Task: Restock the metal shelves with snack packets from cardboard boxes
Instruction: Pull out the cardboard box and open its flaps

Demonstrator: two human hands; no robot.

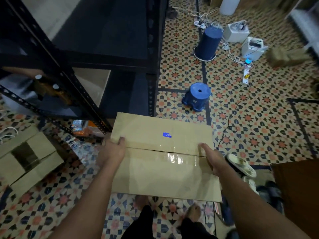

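Holding a closed cardboard box (164, 157) at its two short ends, the person stands over a patterned tile floor (259, 121) with the box level in front of the body. The left hand (113, 150) grips the left edge, its fingers (121, 140) curled over onto the top flap; the right hand (211, 156) clasps the right edge, thumb lying on the taped seam. Clear tape runs along the centre seam and a small blue sticker (167, 135) sits on the far flap. The box hangs just right of the black metal shelves (96, 54), whose near post stands beside its far left corner. Snack packets (82, 128) lie on the floor under the rack. Another cardboard box (29, 157) rests on the floor to the left. A blue stool (197, 97) and an upturned blue bucket (208, 43) stand beyond
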